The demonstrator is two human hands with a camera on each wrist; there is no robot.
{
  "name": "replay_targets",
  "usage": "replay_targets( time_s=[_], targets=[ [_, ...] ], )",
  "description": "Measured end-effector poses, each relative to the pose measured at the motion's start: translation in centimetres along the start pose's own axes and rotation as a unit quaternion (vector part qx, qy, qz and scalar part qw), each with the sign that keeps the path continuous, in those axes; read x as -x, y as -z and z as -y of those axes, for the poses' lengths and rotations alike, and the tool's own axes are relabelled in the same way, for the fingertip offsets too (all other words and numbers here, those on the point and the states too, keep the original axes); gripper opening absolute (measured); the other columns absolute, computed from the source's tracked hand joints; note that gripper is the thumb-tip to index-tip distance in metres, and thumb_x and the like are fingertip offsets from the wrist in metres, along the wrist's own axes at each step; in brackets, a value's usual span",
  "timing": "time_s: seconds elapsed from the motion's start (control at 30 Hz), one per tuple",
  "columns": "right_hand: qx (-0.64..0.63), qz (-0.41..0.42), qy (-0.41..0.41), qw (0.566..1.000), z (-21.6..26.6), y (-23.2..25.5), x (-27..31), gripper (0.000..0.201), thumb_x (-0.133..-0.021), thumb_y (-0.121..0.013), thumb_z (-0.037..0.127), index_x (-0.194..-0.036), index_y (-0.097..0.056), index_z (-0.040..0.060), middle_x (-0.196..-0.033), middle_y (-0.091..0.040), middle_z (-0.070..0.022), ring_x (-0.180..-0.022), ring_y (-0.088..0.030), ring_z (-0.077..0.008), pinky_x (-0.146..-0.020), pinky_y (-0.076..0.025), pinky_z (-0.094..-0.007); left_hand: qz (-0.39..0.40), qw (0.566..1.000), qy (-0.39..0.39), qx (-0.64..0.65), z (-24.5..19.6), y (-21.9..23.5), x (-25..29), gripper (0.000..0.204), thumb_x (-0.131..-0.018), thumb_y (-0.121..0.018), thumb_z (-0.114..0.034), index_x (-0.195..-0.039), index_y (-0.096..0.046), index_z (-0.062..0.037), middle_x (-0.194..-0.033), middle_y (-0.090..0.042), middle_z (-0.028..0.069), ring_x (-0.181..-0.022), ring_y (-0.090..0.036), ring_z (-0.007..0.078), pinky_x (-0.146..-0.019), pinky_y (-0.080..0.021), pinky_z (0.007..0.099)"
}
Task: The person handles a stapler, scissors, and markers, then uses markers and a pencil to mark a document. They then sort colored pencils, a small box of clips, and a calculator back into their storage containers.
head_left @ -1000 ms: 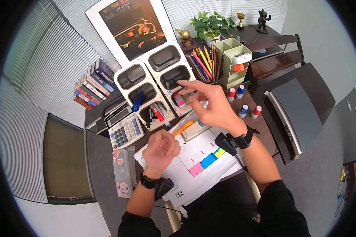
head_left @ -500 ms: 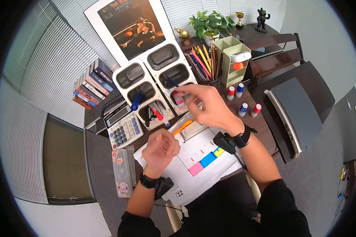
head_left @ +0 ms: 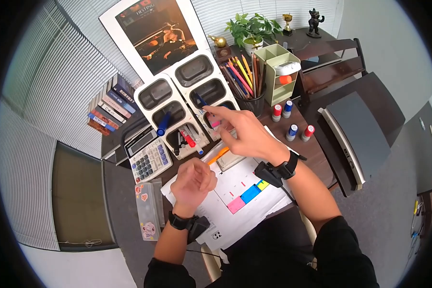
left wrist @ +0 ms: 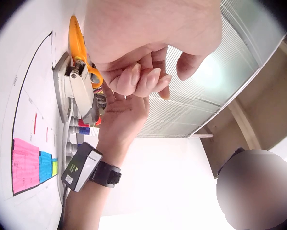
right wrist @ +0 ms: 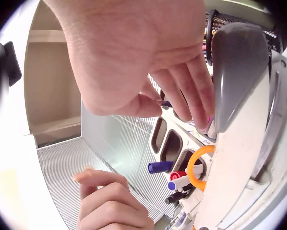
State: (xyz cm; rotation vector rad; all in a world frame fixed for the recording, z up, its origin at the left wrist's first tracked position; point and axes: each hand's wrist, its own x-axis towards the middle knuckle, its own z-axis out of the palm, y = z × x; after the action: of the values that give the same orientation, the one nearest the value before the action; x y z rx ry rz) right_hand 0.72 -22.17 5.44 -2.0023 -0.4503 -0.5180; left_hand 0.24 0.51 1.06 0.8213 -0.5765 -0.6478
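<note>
A desk organizer [head_left: 189, 106] with several compartments stands before both hands. My right hand [head_left: 249, 132] reaches over its right column, the index finger stretched out and its tip right at the lower end of a blue pen [head_left: 200, 99]. That pen leans in the right column's middle compartment, and its end shows by the fingertips in the right wrist view. Under the same hand lies a pink item [head_left: 213, 120], partly covered by the fingers. My left hand [head_left: 192, 181] hovers over the paper [head_left: 242, 180], fingers loosely curled around nothing.
A stapler [head_left: 229, 160] and orange-handled scissors [head_left: 219, 154] lie on the paper. The left column holds a blue marker [head_left: 163, 124] and a red one [head_left: 187, 138]. At the left are a calculator [head_left: 150, 160] and a clear case [head_left: 149, 206]; several small bottles [head_left: 292, 132] stand right.
My right hand has shifted left, and the blue pen has moved left within its compartment. My left hand has stayed much the same. The head view has turned slightly.
</note>
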Motion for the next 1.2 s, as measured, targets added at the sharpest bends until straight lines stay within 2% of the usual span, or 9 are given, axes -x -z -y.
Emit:
replay_targets(
  time_s=[0.17, 0.27, 0.43, 0.6, 0.77, 0.87, 0.97, 1.03, 1.2],
  targets=[
    [-0.037, -0.045, 0.01, 0.998, 0.4, 0.1, 0.0, 0.041, -0.083, -0.059, 0.003, -0.124, -0.061, -0.0017, -0.077, -0.069, -0.0193, -0.066, -0.069, -0.0323, -0.064, -0.054, -0.0384, -0.008, 1.0, 0.001, 0.0, 0.1, 0.3, 0.0, 0.042, -0.102, -0.044, -0.041, -0.094, -0.054, -0.0014, -0.057, -0.04, 0.0037, -0.049, -0.033, 0.0142, -0.051, -0.028, 0.0314],
    [-0.029, -0.171, 0.037, 0.984, 0.3, 0.8, -0.2, 0.022, -0.091, -0.06, 0.005, -0.11, -0.069, -0.0015, -0.067, -0.067, -0.0071, -0.06, -0.065, -0.0089, -0.056, -0.05, -0.0252, -0.001, 1.0, -0.002, -0.001, 0.0, 0.1, 0.0, 0.042, -0.103, -0.043, -0.041, -0.094, -0.054, -0.0014, -0.058, -0.04, 0.0037, -0.049, -0.033, 0.0139, -0.051, -0.028, 0.0314],
    [-0.017, -0.267, -0.006, 0.963, -1.0, 3.8, -0.8, 0.019, -0.086, -0.057, -0.001, -0.101, -0.068, -0.0002, -0.056, -0.057, -0.0049, -0.046, -0.052, -0.0085, -0.048, -0.041, -0.0255, 0.008, 1.0, 0.001, 0.004, -0.2, 0.0, -0.1, 0.042, -0.103, -0.043, -0.04, -0.094, -0.054, -0.0012, -0.058, -0.041, 0.0043, -0.049, -0.033, 0.0138, -0.051, -0.028, 0.0314],
    [0.039, -0.169, -0.077, 0.982, -1.5, 4.6, -0.9, 0.027, -0.077, -0.057, 0.001, -0.1, -0.071, -0.0009, -0.059, -0.061, -0.0127, -0.047, -0.059, -0.0228, -0.051, -0.046, -0.0314, 0.0, 1.0, 0.0, 0.008, -0.2, -0.2, 0.1, 0.041, -0.102, -0.044, -0.04, -0.093, -0.054, -0.0007, -0.057, -0.041, 0.0039, -0.049, -0.033, 0.0139, -0.051, -0.027, 0.0313],
    [0.115, -0.137, -0.028, 0.984, -1.6, 4.3, -0.9, 0.019, -0.08, -0.061, 0.001, -0.095, -0.072, 0.0001, -0.061, -0.062, -0.0111, -0.049, -0.06, -0.021, -0.051, -0.046, -0.0303, 0.013, 1.0, -0.003, 0.012, -0.2, -0.1, -0.1, 0.042, -0.102, -0.045, -0.04, -0.093, -0.054, -0.0006, -0.057, -0.041, 0.0036, -0.049, -0.034, 0.014, -0.051, -0.027, 0.0312],
    [0.044, -0.293, 0.041, 0.954, -0.6, 4.2, -1.0, 0.012, -0.087, -0.068, 0.001, -0.097, -0.073, 0.0018, -0.064, -0.065, -0.0041, -0.053, -0.056, -0.0053, -0.05, -0.043, -0.0218, 0.002, 1.0, -0.006, 0.008, -0.1, 0.0, 0.0, 0.041, -0.102, -0.045, -0.04, -0.092, -0.054, -0.0008, -0.057, -0.041, 0.0035, -0.05, -0.034, 0.0141, -0.051, -0.027, 0.0311],
    [-0.065, -0.375, 0.142, 0.914, 0.9, 4.3, -0.3, 0.013, -0.088, -0.066, -0.003, -0.1, -0.072, -0.0037, -0.071, -0.067, -0.0033, -0.06, -0.059, -0.0055, -0.057, -0.048, -0.0205, -0.008, 1.0, -0.001, 0.01, -0.2, 0.0, 0.2, 0.041, -0.102, -0.044, -0.04, -0.093, -0.054, -0.001, -0.058, -0.041, 0.0036, -0.05, -0.034, 0.0144, -0.052, -0.028, 0.0311],
    [-0.142, -0.338, 0.129, 0.921, 1.6, 3.7, 0.2, 0.015, -0.086, -0.065, -0.005, -0.099, -0.072, -0.0041, -0.077, -0.069, -0.006, -0.061, -0.061, -0.0075, -0.06, -0.049, -0.0216, -0.001, 1.0, -0.003, -0.002, -0.2, 0.0, 0.0, 0.041, -0.102, -0.044, -0.04, -0.093, -0.054, -0.0014, -0.058, -0.041, 0.0038, -0.05, -0.034, 0.0144, -0.052, -0.028, 0.031],
    [-0.05, -0.188, 0.146, 0.97, 0.5, 2.5, -0.3, 0.019, -0.083, -0.066, -0.002, -0.101, -0.071, -0.0012, -0.081, -0.069, -0.0099, -0.06, -0.063, -0.0132, -0.058, -0.049, -0.0258, -0.019, 1.0, -0.002, 0.013, 0.1, -0.2, -0.1, 0.041, -0.102, -0.046, -0.038, -0.092, -0.055, 0.0008, -0.057, -0.043, 0.0047, -0.048, -0.035, 0.0136, -0.05, -0.027, 0.0307]
  ],
)
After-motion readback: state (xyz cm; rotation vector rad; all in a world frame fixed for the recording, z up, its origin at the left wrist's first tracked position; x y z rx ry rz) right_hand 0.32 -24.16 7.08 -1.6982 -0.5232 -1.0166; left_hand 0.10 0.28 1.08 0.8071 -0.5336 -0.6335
